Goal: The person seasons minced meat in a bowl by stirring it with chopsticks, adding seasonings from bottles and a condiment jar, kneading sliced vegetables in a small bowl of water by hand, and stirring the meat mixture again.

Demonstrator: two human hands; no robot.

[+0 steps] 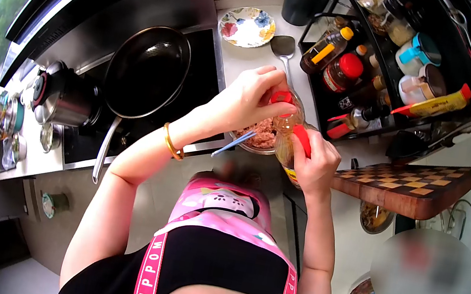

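My right hand (317,166) is wrapped round the red handle of a clear plastic oil bottle (285,135), which holds a yellowish liquid. At the bottle's neck, my left hand (257,97) pinches the red cap (282,97); whether the cap is loose from the neck I cannot tell. Beneath both hands is a metal bowl (252,149) of pink minced meat (261,131), partly hidden by the bottle. Blue chopsticks (235,144) rest in the bowl and stick out over its near rim.
A black frying pan (148,72) and a metal pot (64,98) are on the stove at left. Behind the bowl lie a spatula (283,47) and a floral plate (246,27). A seasoning rack (382,66) stands at right, beside a checkered cutting board (411,184).
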